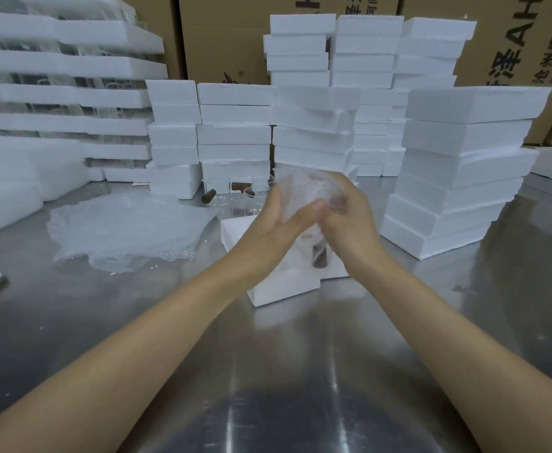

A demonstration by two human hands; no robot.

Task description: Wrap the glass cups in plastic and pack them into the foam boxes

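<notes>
Steel table (268, 371), cartons (222, 37) behind; foam box stacks (457, 165) wall the far and right sides, wrap sheets (127, 223) lie left, open steel in front of the person. One foam box (278, 289) sits mid-table under the hands, its inside hidden. Both the left hand (278, 220) and right hand (349, 220) curl round a wrapped cup (304, 191) held above that box, brown handle (319, 256) pointing down; bare cups (260, 186) stand just behind.

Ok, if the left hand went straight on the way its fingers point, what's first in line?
The plastic-wrapped cup, which the left hand and right hand hold between them. Past it, probably the foam box stack behind, though depth is unclear.
</notes>
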